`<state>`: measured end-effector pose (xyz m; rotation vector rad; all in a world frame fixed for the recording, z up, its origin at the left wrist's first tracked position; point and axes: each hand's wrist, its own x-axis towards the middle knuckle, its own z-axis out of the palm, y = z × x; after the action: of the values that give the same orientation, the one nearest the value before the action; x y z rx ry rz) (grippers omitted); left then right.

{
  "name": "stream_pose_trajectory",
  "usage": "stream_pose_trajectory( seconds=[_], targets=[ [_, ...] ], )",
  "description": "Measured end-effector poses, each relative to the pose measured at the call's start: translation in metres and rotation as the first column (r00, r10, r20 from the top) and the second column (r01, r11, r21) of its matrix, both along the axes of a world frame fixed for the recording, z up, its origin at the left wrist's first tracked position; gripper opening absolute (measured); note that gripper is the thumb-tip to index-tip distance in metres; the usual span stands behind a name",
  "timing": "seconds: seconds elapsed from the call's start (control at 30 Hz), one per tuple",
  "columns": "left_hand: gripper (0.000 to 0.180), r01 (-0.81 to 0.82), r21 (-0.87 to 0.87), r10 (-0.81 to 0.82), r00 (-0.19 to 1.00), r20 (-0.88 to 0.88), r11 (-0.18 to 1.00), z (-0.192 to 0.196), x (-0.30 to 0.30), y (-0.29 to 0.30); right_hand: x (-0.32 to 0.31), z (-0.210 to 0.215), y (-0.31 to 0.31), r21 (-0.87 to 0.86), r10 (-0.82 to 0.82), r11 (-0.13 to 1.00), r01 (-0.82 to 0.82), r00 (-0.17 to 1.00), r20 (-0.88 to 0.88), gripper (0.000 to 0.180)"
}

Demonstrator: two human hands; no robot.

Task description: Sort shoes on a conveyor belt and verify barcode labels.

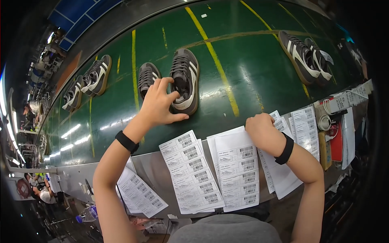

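A pair of dark grey sneakers with white stripes and gum soles lies on the green belt in front of me: the right sneaker point(187, 67) and the left sneaker point(147, 76). My left hand point(160, 103) reaches over the heel of the right sneaker, thumb and fingers spread; whether the fingertips touch it I cannot tell. My right hand point(262, 127) is curled closed at the top edge of a barcode label sheet point(239, 170), its fingertips hidden. Left of that sheet lies another label sheet point(190, 174).
More sneakers sit on the belt at far left point(97, 77) and far right point(298, 56). Yellow lines cross the belt point(227, 44). Further label sheets point(142, 192) hang over the near metal edge. At right are a white power strip point(348, 99) and a red folder point(336, 143).
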<state>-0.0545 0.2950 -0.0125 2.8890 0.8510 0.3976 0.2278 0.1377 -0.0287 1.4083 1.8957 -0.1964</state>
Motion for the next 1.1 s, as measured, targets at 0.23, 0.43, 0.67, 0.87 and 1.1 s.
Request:
stream_pose_trajectory(
  seconds=[0.23,0.43,0.67,0.87,1.1],
  targets=[
    [0.045,-0.092,0.014,0.091,0.996,0.020,0.996,-0.011,0.011,-0.018,0.019,0.064,0.005,0.225,-0.047,0.949,0.221,0.804,-0.593,0.030],
    [0.028,0.098,-0.156,-0.069,0.981,0.180,0.983,0.011,0.050,-0.021,-0.007,0.046,0.063,0.437,0.271,0.776,0.456,0.385,-0.882,0.031],
    [0.028,0.194,-0.617,-0.103,0.978,0.179,0.763,0.106,0.052,-0.129,-0.046,0.070,0.021,0.242,0.167,0.899,0.366,0.223,-0.960,0.033],
    [0.031,0.230,-0.651,-0.015,0.948,0.319,0.723,0.109,0.055,-0.132,-0.046,0.055,0.033,0.408,0.394,0.839,0.360,0.115,-0.912,0.015],
    [0.036,0.406,-0.535,-0.108,0.859,0.501,0.741,0.069,0.040,-0.125,-0.030,0.047,0.075,-0.422,-0.393,0.846,0.326,-0.155,-0.906,0.007]
  ],
)
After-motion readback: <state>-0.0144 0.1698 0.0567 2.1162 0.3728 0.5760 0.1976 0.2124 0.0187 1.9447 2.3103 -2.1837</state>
